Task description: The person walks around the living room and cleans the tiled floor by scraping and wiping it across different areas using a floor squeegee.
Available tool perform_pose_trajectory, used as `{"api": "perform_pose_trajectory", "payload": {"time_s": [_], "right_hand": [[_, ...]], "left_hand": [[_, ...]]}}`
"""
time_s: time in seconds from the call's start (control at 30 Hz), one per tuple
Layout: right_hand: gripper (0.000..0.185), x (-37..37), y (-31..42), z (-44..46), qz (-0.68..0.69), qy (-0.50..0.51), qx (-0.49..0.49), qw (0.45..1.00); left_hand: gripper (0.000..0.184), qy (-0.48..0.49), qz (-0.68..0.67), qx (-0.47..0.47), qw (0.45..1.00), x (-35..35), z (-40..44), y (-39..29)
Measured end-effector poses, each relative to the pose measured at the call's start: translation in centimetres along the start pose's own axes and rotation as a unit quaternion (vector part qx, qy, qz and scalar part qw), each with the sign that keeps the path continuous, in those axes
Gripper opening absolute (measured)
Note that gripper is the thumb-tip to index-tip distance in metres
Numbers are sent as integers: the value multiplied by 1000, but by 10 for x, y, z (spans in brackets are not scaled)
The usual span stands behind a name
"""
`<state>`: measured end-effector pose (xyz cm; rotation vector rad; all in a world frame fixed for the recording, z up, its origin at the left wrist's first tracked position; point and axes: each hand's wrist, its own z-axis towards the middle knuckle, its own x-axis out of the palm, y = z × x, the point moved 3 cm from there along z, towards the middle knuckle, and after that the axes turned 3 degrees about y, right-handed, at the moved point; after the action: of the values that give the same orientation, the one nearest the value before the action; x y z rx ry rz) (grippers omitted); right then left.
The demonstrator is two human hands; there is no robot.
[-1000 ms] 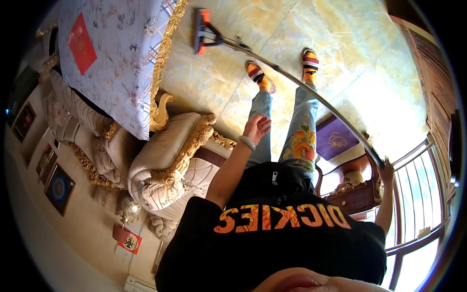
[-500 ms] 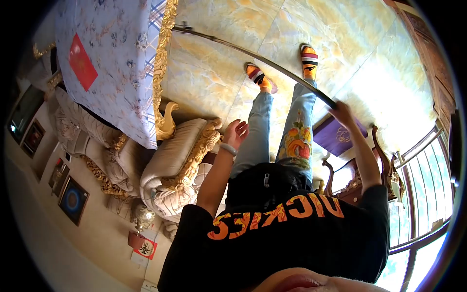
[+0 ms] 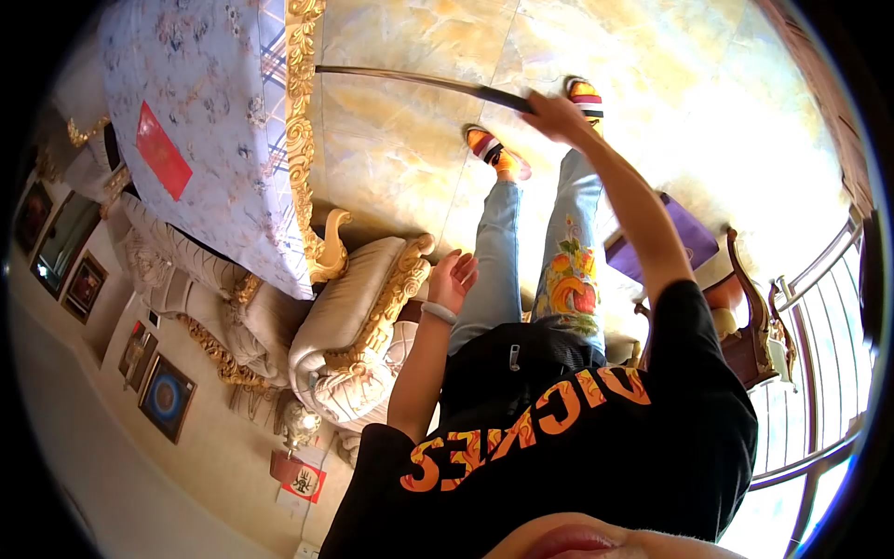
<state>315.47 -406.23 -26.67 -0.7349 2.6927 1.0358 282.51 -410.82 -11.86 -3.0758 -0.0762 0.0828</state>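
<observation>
My right hand [image 3: 556, 118] is closed around the dark grip end of a long thin pole [image 3: 400, 76], out in front of my feet. The pole slants low over the tiled floor, and its far end is hidden under the gold-edged table [image 3: 302, 121], so I cannot tell what is fixed to it. My left hand [image 3: 453, 279] hangs beside my left leg, fingers loosely apart and holding nothing, with a pale band on the wrist. It is nearest the beige armchair [image 3: 346, 284].
A red sheet [image 3: 164, 152] lies on the table's floral cloth [image 3: 209, 56]. A purple box or bag [image 3: 666, 244] stands right of my legs, near a carved wooden chair [image 3: 745, 312]. A railing [image 3: 810, 345] runs by the bright window. Framed pictures [image 3: 168, 398] hang at left.
My right hand has swung forward and left, pushing the pole farther under the table. The pole's far joint, seen before at the table edge, is now hidden. My left hand has barely moved.
</observation>
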Motion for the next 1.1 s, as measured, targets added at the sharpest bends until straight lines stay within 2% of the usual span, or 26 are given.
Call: {"api": "perform_pose_trajectory", "payload": {"time_s": [0.03,0.07,0.13,0.23,0.27,0.3,0.37,0.4,0.47,0.5,0.63,0.7,0.73,0.77,0.8,0.83,0.9,0.93,1.0,1.03,1.1], "right_hand": [[30,10,-46,-30,-15,-81,-44,996],[29,3,-72,-78,34,-37,76,996],[25,9,-140,-181,30,-17,182,983],[21,-3,-164,-358,-23,-34,326,944],[22,18,-201,-420,-2,-80,278,957],[9,7,-178,-468,23,-146,337,930],[9,28,-201,-565,-59,-86,401,910],[8,43,-214,-607,-44,-51,455,888],[20,54,-202,-636,-27,19,550,834],[19,76,-214,-640,-24,7,544,839],[23,116,-194,-549,81,32,520,849],[26,162,-223,-489,43,49,489,870],[28,174,-226,-440,74,9,415,907],[31,135,-177,-375,52,41,412,909],[34,120,-154,-322,87,-18,352,932],[31,94,-121,-269,150,8,384,911],[37,87,-99,-165,106,-48,262,958],[42,86,-85,-116,156,-108,173,967],[40,33,-2,-40,126,-145,59,980],[35,15,31,-8,123,-103,34,986],[33,-11,82,37,109,-134,-26,985]], "left_hand": [[18,6,8,0,1000,10,0,-3],[18,18,8,-4,1000,17,0,-4],[20,43,23,3,999,31,-1,-7],[20,59,55,2,997,49,-5,-13],[19,67,63,-5,996,50,-3,-12],[18,75,72,-11,995,51,-2,-12],[19,72,89,-23,993,50,2,-7],[19,71,98,-30,992,52,5,-5],[20,73,102,-32,992,53,5,-6],[20,73,103,-33,991,52,4,-7],[21,66,103,-29,992,39,1,-20],[21,40,111,-23,993,28,-1,-27],[21,33,103,-23,994,20,0,-30],[20,27,95,-22,995,12,1,-34],[20,19,87,-22,996,3,1,-36],[20,20,84,-13,996,-2,1,-39],[19,24,79,5,997,-10,1,-44],[19,14,73,11,997,-12,-2,-46],[19,5,61,17,998,-13,-7,-46],[18,1,54,20,998,-14,-9,-45],[18,-1,43,24,999,-15,-15,-40]]}}
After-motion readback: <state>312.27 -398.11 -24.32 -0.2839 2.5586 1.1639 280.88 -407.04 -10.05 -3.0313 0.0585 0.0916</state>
